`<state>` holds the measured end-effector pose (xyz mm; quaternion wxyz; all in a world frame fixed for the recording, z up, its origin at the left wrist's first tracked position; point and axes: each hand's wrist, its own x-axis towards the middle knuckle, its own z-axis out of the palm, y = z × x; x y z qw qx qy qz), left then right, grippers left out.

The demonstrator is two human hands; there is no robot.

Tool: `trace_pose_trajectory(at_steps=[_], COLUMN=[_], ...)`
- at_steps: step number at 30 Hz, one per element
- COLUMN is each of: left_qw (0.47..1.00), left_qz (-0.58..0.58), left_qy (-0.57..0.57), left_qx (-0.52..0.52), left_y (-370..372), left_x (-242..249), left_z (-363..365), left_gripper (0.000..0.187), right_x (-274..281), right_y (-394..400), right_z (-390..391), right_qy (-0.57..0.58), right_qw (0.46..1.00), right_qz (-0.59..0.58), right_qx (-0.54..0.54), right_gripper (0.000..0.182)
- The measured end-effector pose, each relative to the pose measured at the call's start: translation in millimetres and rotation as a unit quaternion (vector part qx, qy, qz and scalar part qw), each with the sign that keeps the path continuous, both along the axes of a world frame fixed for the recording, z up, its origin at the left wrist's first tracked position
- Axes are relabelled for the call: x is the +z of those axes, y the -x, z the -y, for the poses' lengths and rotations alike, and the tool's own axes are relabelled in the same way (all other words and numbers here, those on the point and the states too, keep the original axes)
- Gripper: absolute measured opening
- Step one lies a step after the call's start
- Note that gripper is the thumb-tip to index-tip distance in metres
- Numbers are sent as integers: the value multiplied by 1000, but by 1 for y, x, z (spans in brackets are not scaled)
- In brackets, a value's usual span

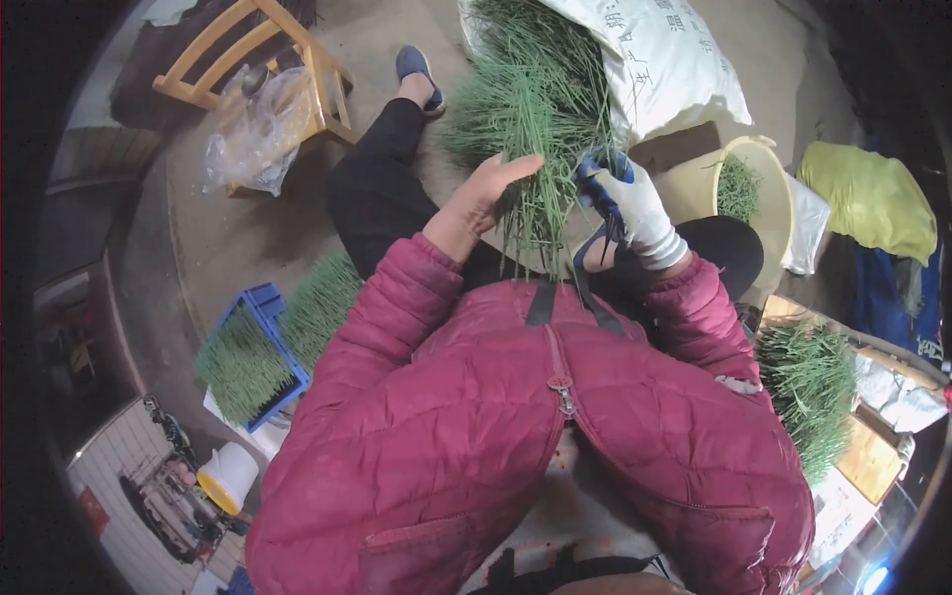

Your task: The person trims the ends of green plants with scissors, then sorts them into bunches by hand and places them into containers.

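Note:
My bare left hand is closed round a bunch of long, thin green stalks, thumb across the front and fingers behind. The stalk ends hang toward my lap. My right hand, in a white glove with a blue palm, is beside the bunch with its fingers curled in. Something thin and dark points down below those fingers; I cannot tell what it is. Beyond both hands lies a large heap of the same stalks, spilling from a white woven sack with dark printed characters.
A cream bucket with green bits inside stands right of my right hand. A blue crate of stalks is at left, near a wooden chair with plastic bags. More stalks lie at right, below a yellow-green sack.

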<state>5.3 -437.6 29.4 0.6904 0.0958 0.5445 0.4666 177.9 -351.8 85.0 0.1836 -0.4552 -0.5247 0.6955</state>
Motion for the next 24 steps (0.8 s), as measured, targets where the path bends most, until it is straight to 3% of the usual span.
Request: trace_pose_trajectory(at_steps=[2,3,6,9,11,12,15,18,21,24], left_qw=[998,996,992,983,976,972,983,981,983,970], left_qz=[-48,-60,-128,-52,-149,-174,-136,-179,-151,-181], left_qy=[17,20,-19,24,89,107,-15,-55,-83,-131], left_qx=[45,56,1,174,130,118,123,44,61,93], left_y=[-5,-4,13,17,34,38,29,31,27,21], left_x=[23,19,-29,-28,-20,-14,0,-29,-19,-7], left_z=[-4,-6,-9,-4,-1,1,-4,-7,-5,-3], left_gripper=[54,42,43,18,82,99,83,101,97,59], right_x=[-5,-5,9,53,62,60,42,30,35,25], right_y=[2,1,-4,-20,-27,-31,-39,-22,-3,4], right_z=[0,1,8,18,16,10,-21,-25,-17,-16], right_qy=[-61,-77,0,-136,-160,-163,-228,-163,-9,42], right_qw=[997,996,993,981,944,932,959,971,990,997], right_qz=[36,44,-96,-55,-102,-113,-49,-149,-104,-61], right_qx=[9,11,-62,-124,-269,-305,-163,-97,-96,12], right_gripper=[20,20,29,20,35,40,22,18,7,5])
